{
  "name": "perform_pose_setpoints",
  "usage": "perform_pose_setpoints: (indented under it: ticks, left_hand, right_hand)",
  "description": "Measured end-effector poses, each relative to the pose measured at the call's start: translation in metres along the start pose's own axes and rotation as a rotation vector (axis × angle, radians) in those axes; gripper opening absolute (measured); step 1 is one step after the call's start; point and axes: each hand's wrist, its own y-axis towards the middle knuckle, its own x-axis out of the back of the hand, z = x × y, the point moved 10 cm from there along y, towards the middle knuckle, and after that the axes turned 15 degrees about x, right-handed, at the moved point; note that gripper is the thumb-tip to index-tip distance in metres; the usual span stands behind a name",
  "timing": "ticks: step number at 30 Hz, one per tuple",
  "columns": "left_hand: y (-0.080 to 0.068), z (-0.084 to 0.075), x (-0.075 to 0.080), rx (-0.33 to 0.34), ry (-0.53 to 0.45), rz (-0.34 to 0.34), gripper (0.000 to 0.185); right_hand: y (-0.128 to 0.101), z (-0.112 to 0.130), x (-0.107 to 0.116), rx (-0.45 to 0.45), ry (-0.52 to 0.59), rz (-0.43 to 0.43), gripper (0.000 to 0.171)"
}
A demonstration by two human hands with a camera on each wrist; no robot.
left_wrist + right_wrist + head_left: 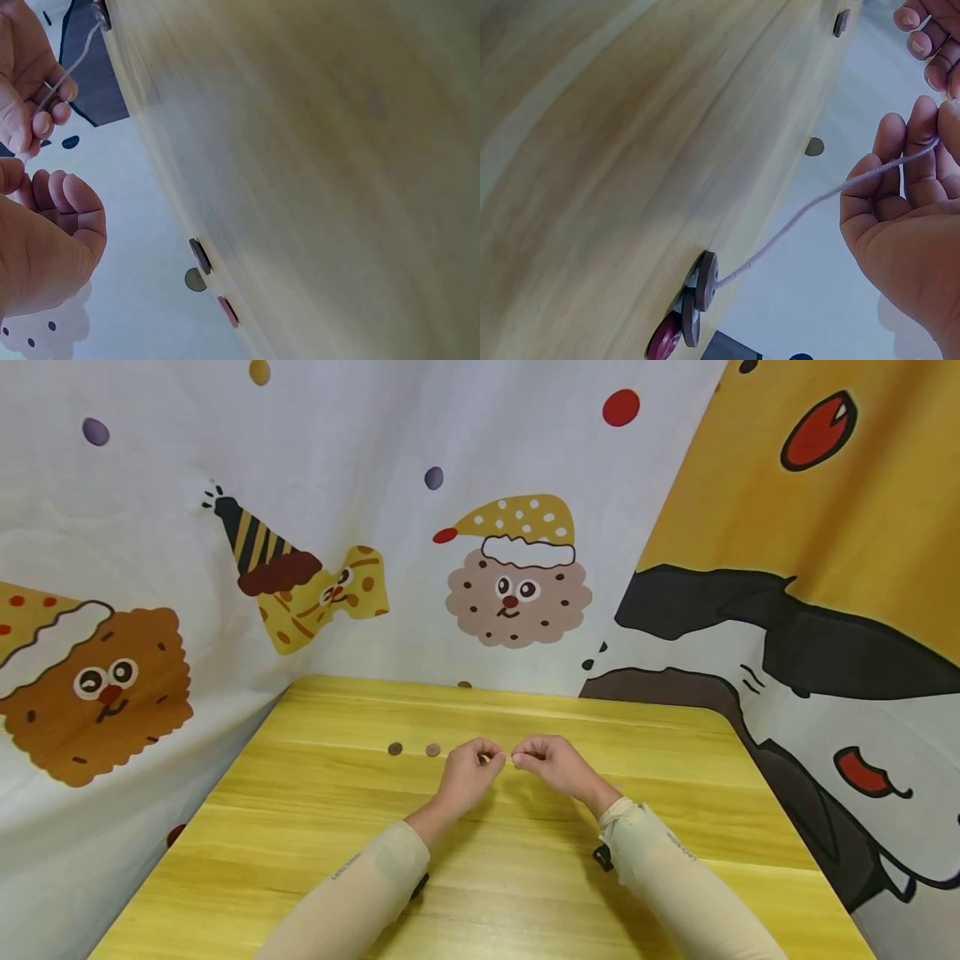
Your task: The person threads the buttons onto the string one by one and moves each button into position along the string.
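Note:
My left hand point(471, 770) and right hand point(557, 764) meet above the table with fingertips almost touching. A thin pale purple string point(802, 214) runs from my right thumb and fingers, which pinch it, down to a brown disc point(706, 281). Beside that disc lie another brown disc point(691, 316) and a dark red disc point(664, 337), overlapping. In the left wrist view, my left thumb and forefinger pinch a pale end between the hands; the exact grip is partly hidden. Two flat discs, one dark brown point(395, 748) and one reddish brown point(432, 749), lie left of my hands.
The yellow wood-grain table point(510, 893) extends around both arms. Behind it and along its sides hangs a white cloth point(390, 410) printed with cartoon biscuits. Light sleeves cover both forearms, with a small black piece point(602, 857) at the right wrist.

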Motion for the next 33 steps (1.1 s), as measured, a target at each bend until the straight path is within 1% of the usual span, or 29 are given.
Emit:
perform_pose_setpoints:
  ticks: [8,11,13,14,16,18,19,20,21,23,25,27,30,33]
  left_hand:
    - [-0.002,0.003,0.001,-0.01,0.028,0.005,0.013]
    - [-0.004,0.002,0.01,-0.029,0.063,0.013,0.014]
    - [-0.004,0.002,0.026,-0.043,0.093,0.006,0.016]
    - [-0.003,0.003,0.036,-0.047,0.11,-0.008,0.017]
    - [0.001,0.008,0.062,-0.049,0.163,-0.062,0.019]
    - [0.006,0.015,0.088,-0.031,0.216,-0.117,0.022]
    - [0.008,0.019,0.099,-0.02,0.247,-0.139,0.024]
    - [0.01,0.024,0.107,-0.01,0.284,-0.151,0.027]
    - [0.013,0.028,0.111,-0.003,0.319,-0.15,0.03]
    - [0.016,0.035,0.112,-0.004,0.381,-0.109,0.034]
    - [0.019,0.038,0.103,-0.02,0.434,-0.049,0.038]
    - [0.02,0.038,0.092,-0.039,0.476,-0.009,0.039]
    - [0.026,0.036,0.076,-0.059,0.514,0.013,0.041]
    - [0.033,0.035,0.065,-0.071,0.57,-0.001,0.043]
  right_hand:
    - [-0.003,0.002,-0.006,0.004,-0.02,0.005,0.029]
    - [-0.002,0.0,-0.006,-0.011,-0.036,-0.008,0.026]
    - [-0.001,0.0,-0.007,-0.015,-0.04,-0.018,0.024]
    - [0.0,0.001,-0.006,-0.015,-0.043,-0.025,0.022]
    - [0.002,0.001,-0.005,-0.016,-0.048,-0.04,0.021]
    - [0.003,0.002,-0.003,-0.021,-0.051,-0.054,0.019]
    - [0.002,0.002,-0.002,-0.027,-0.054,-0.059,0.018]
    - [0.001,0.001,-0.001,-0.033,-0.058,-0.062,0.018]
    - [0.001,0.001,0.0,-0.04,-0.06,-0.066,0.017]
    - [-0.001,0.0,0.002,-0.051,-0.059,-0.069,0.017]
    - [-0.002,-0.001,0.003,-0.055,-0.057,-0.073,0.017]
    - [-0.002,-0.001,0.004,-0.054,-0.055,-0.076,0.017]
    - [-0.001,-0.003,0.005,-0.048,-0.053,-0.072,0.017]
    - [0.001,-0.003,0.005,-0.048,-0.053,-0.059,0.02]
